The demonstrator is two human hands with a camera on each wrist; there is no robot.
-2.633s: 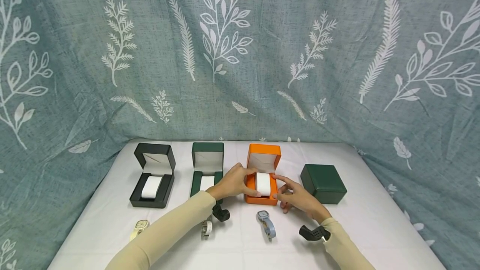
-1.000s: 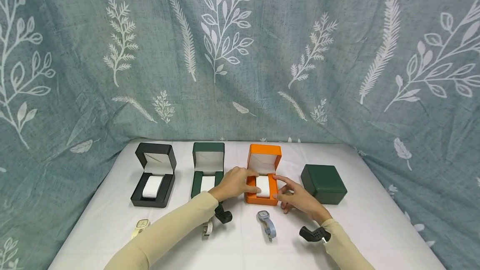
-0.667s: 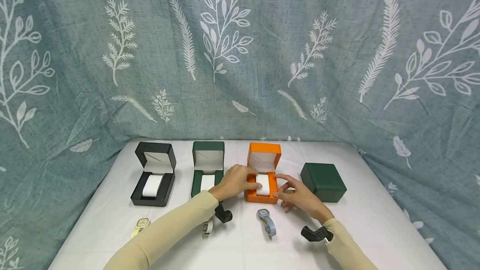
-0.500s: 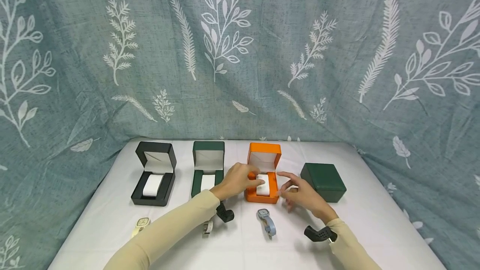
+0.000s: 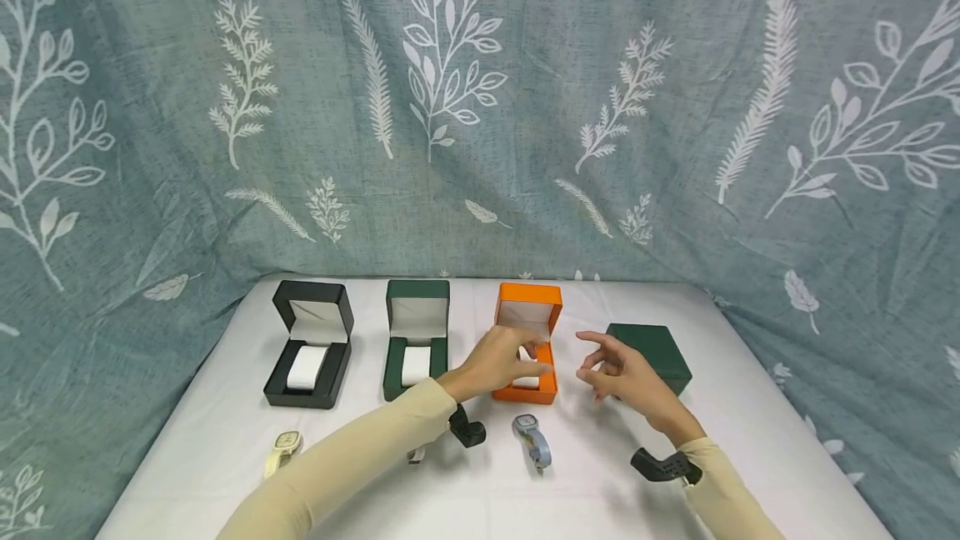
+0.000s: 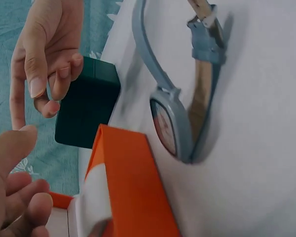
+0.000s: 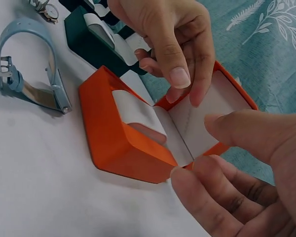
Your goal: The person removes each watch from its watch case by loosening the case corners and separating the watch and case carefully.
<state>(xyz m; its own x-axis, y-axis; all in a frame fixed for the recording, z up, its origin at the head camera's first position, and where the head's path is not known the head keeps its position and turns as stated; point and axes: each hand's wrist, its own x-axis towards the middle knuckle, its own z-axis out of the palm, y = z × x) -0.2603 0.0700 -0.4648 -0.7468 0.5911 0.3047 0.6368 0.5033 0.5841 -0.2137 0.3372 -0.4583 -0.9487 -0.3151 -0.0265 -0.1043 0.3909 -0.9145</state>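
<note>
My left hand (image 5: 495,363) hovers over the open orange watch box (image 5: 525,396), fingers loosely bent and holding nothing. Part of the box's white cushion (image 5: 527,382) is hidden beneath that hand. To the right of the box, my right hand (image 5: 630,377) is in the air with relaxed fingers, in front of the closed dark green box (image 5: 647,337). In the right wrist view the white cushion (image 7: 140,114) sits inside the orange base, and the lid stands raised. A light blue watch (image 5: 534,442) lies just in front of the orange box.
A black watch box (image 5: 303,398) and a green watch box (image 5: 417,290) stand open at the left, each with a white cushion. A cream watch (image 5: 282,450) lies in front of the black box. Another watch (image 5: 416,455) is mostly covered by the left sleeve.
My right hand has left the orange box's side and moved right. My left hand has lifted off the cushion and shifted slightly right over the box.
</note>
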